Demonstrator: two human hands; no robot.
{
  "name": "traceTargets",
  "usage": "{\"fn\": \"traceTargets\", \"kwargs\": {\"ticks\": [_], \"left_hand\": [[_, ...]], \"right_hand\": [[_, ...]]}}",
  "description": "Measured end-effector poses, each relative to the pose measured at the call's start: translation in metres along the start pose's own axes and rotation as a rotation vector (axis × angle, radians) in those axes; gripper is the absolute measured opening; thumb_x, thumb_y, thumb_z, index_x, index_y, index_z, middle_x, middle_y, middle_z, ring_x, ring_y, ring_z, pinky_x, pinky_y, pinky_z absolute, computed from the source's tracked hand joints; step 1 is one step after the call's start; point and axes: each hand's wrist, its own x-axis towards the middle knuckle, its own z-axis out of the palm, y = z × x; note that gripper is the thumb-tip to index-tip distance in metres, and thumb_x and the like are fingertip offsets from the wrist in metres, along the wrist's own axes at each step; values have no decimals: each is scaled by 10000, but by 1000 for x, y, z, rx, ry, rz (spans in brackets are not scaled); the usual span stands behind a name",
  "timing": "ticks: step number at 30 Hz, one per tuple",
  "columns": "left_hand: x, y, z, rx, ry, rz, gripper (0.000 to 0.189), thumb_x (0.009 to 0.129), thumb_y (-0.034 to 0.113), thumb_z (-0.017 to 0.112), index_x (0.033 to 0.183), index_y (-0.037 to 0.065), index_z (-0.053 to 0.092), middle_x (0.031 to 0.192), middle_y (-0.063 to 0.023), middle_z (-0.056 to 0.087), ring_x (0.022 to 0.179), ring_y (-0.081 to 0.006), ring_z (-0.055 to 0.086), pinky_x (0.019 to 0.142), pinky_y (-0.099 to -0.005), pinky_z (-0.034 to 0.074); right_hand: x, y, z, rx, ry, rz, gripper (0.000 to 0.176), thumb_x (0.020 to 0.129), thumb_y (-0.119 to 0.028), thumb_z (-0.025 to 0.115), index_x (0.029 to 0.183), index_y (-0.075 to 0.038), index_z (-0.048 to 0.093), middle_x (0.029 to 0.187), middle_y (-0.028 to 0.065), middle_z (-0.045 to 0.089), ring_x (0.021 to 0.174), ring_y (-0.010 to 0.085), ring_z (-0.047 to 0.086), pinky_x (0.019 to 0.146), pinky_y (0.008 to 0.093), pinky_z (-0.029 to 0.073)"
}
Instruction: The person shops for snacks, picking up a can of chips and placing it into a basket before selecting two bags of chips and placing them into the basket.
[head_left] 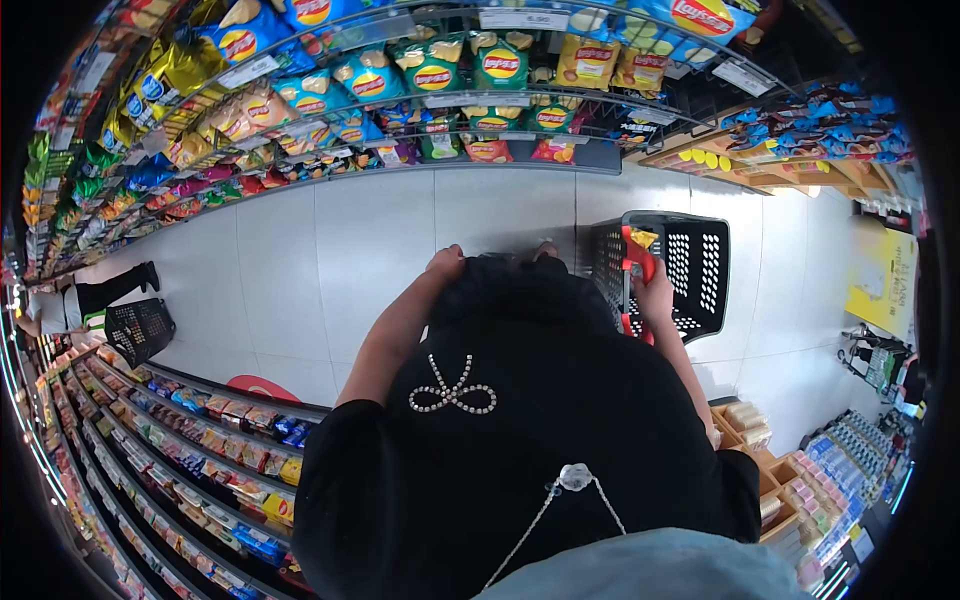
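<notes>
On the right, my right hand [655,295] is wrapped round the red handle [638,258] of a black shopping basket [708,222]. The basket has rows of holes in its walls and stands beside my body. A small yellow packet [643,238] shows at its upper left, close to the handle. My left hand [449,260] is near the middle, in front of my black top, with its fingers curled together. Whether that hand holds anything is hidden.
Shelves of crisp bags [433,72] run across the front. More snack shelves [230,440] stand at the lower left. A person [105,290] with a black basket [140,328] is at the far left. Wooden bins [775,490] stand at the lower right, a yellow sign [882,280] at the far right.
</notes>
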Motion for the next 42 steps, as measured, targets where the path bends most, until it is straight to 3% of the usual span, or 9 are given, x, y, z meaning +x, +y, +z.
{"fn": "traceTargets", "kwargs": {"ticks": [4, 7, 11, 16, 18, 21, 29, 42], "left_hand": [[-18, -65, -4, 34, 44, -12, 320, 763, 252, 544, 991, 29, 529, 1001, -188, 579, 961, -332, 542, 828, -401, 437], [-32, -113, -4, 10, -13, -147, 372, 753, 285, 571, 1018, 28, 520, 1021, -189, 571, 984, -330, 534, 831, -404, 438], [-44, -158, 2, 16, -10, -216, 388, 756, 296, 570, 1026, 22, 517, 1027, -188, 570, 987, -335, 532, 837, -399, 437], [-65, -170, -12, -49, -20, -161, 402, 758, 297, 575, 1041, 19, 516, 1020, -190, 577, 987, -327, 536, 844, -386, 436], [-70, -174, -12, -52, -12, -142, 401, 756, 293, 578, 1045, 21, 516, 1015, -190, 579, 985, -324, 538, 844, -384, 436], [-67, -186, -16, -68, -23, -157, 402, 753, 288, 582, 1043, 19, 517, 1012, -191, 580, 983, -324, 539, 845, -384, 436], [-68, -227, -19, -74, -6, -144, 391, 755, 281, 574, 1026, 5, 517, 1006, -191, 579, 981, -326, 537, 845, -387, 434], [-70, -219, -16, -112, -34, -150, 403, 743, 304, 595, 1027, 25, 529, 1016, -187, 580, 990, -316, 538, 853, -372, 431]], "right_hand": [[-2, -9, 11, -49, 25, 0, 449, 741, -125, 525, 1168, -54, 402, 790, 261, 583, 759, 422, 563, 671, 478, 446], [-4, -19, 19, -57, 41, -7, 416, 792, -200, 506, 1164, -44, 402, 797, 262, 583, 769, 422, 562, 675, 481, 444], [-10, -31, 28, -56, -1, 70, 443, 748, -131, 550, 1165, -108, 405, 903, 223, 583, 838, 393, 560, 728, 442, 448], [-21, -43, 44, -41, 39, -5, 448, 731, -103, 548, 1160, -107, 420, 913, 215, 582, 824, 386, 563, 711, 438, 448], [-26, -49, 51, -31, 78, -64, 405, 754, -142, 532, 1137, -57, 429, 825, 254, 583, 771, 418, 561, 677, 476, 446], [-28, -60, 64, -67, 46, 31, 441, 735, -118, 546, 1158, -97, 421, 855, 221, 591, 795, 386, 570, 705, 443, 449], [-38, -77, 98, -15, 77, 3, 458, 723, -132, 572, 1155, -74, 432, 806, 220, 596, 769, 391, 574, 688, 445, 451], [-58, -99, 80, -61, 22, 5, 442, 712, -80, 525, 1146, -114, 452, 861, 218, 588, 810, 375, 570, 712, 422, 453]]}}
